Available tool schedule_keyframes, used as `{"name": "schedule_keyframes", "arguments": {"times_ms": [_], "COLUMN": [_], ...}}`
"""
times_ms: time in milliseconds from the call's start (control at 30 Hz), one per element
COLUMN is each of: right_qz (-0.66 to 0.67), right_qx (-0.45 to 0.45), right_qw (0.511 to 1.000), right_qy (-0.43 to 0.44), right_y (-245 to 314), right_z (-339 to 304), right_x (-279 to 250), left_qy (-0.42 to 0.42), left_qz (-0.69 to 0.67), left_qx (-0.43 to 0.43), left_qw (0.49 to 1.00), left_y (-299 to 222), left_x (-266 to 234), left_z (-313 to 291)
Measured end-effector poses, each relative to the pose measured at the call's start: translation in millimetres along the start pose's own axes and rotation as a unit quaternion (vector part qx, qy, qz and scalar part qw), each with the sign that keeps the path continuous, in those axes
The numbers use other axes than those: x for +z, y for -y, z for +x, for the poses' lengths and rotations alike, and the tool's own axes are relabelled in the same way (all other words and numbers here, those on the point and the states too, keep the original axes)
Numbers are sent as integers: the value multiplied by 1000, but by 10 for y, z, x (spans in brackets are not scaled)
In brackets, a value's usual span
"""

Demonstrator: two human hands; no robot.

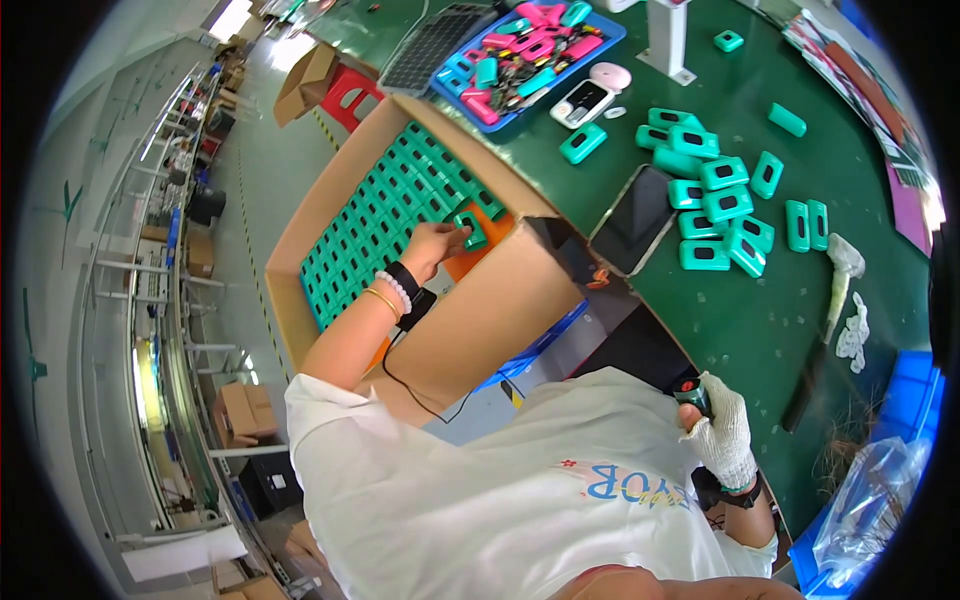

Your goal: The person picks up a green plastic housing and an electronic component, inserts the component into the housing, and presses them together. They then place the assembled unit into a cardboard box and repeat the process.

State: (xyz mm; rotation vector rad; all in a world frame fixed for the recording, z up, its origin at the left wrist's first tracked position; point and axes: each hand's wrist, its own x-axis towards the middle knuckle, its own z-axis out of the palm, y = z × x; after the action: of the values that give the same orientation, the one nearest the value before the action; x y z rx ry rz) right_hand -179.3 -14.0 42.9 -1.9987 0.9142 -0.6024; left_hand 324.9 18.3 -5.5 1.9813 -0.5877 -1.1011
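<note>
My bare left hand (430,250), with bracelets and a black band at the wrist, reaches into an open cardboard box (500,300). Its fingers pinch a small teal plastic case (470,231) with a dark window. Beneath and beyond it, tight rows of matching teal cases (385,215) fill much of the box; an orange surface (470,262) shows at the near right corner. By the table edge, my right hand (722,440), in a white knit glove with a bare thumb, is closed around a small dark green device (691,395) with a red spot on its top.
Loose teal cases (725,205) lie piled on the green table (720,330), beside a black phone-like slab (634,220). A blue tray (505,118) holds pink, teal and blue parts. A black-handled tool (815,370) and a bag-lined blue bin (900,400) are at right.
</note>
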Motion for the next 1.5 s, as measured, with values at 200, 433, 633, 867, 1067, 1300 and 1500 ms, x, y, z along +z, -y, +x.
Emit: {"name": "schedule_keyframes", "arguments": {"times_ms": [200,433,633,867,1067,1300,1500], "right_qz": [15,59,111,148,94,-158,-208], "right_qx": [132,167,109,103,217,227,241], "right_qw": [990,984,982,963,932,915,900], "right_qy": [-57,-13,-105,-200,-274,-294,-298], "right_y": [-230,-180,-265,-380,-348,-470,-997], "right_z": [-344,-284,-274,-336,-553,-572,-469], "right_x": [-130,-377,-574,-977,-1150,-1610,-2077], "left_qy": [-59,-96,-61,119,69,155,200], "left_qz": [72,501,697,478,438,460,402], "left_qx": [48,168,445,622,685,592,595], "left_qw": [994,843,559,608,578,643,667], "left_y": [114,-838,-2124,-3082,-2943,-3224,-3286], "left_x": [69,256,1535,3859,5042,4705,3646], "left_z": [378,77,-455,389,1051,819,64]}}
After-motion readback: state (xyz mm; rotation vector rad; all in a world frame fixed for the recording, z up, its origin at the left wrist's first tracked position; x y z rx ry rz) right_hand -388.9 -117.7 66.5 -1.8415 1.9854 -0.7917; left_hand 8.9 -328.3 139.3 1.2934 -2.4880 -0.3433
